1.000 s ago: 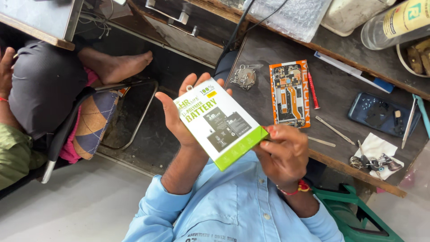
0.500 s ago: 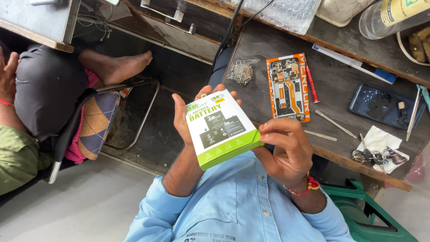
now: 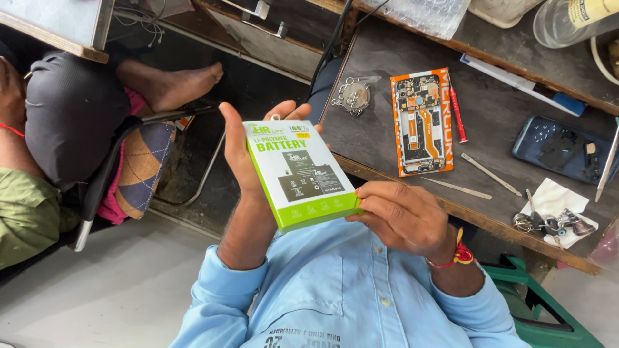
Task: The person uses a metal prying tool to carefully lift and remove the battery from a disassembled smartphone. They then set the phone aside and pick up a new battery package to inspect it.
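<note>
We hold a flat, glossy cardboard box (image 3: pixel 298 173), white with lime-green edges, in front of our chest: our left hand (image 3: pixel 248 151) wraps its far side, thumb up along the edge, while our right hand (image 3: pixel 401 218) curls closed on its lower corner. Beyond, on the scuffed dark wooden bench (image 3: pixel 387 164), lies an opened phone (image 3: pixel 421 121) in an orange frame beside thin metal tools (image 3: pixel 491 174).

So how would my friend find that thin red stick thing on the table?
Start at the dark wooden workbench on the right. Find the opened phone with the orange frame lying flat on it. The red tool lies along that phone's right edge; the other thin tools nearby are pale, so it is the only red one.
</note>
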